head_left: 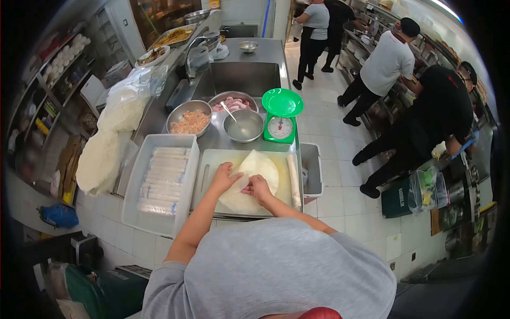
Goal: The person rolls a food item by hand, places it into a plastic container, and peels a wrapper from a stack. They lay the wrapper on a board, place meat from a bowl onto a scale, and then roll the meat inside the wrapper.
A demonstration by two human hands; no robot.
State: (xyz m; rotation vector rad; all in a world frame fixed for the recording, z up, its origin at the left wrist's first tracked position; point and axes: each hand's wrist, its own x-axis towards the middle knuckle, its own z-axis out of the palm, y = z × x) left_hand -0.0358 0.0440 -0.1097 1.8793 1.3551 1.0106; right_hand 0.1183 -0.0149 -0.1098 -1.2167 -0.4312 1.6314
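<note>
A stack of thin, pale round wrapper sheets (260, 167) lies on a white cutting board (212, 159). My left hand (225, 178) is at the left edge of the stack, fingers bent around a thin, translucent sheet. Close beside it, my right hand (258, 189) has its fingers curled and pinched on the same sheet, over the stack. A long pale roll (294, 181) lies along the board's right side. To the left, a white plastic tub (132, 199) contains several plastic-wrapped rolls (164, 181).
Behind the board stand a bowl of chopped orange-pink filling (190, 122), a bowl of sliced meat (235, 101), a bowl of cloudy liquid with a spoon (243, 126) and a green scale (280, 127). A sink (244, 77) lies beyond. Several people work at the right-hand counter.
</note>
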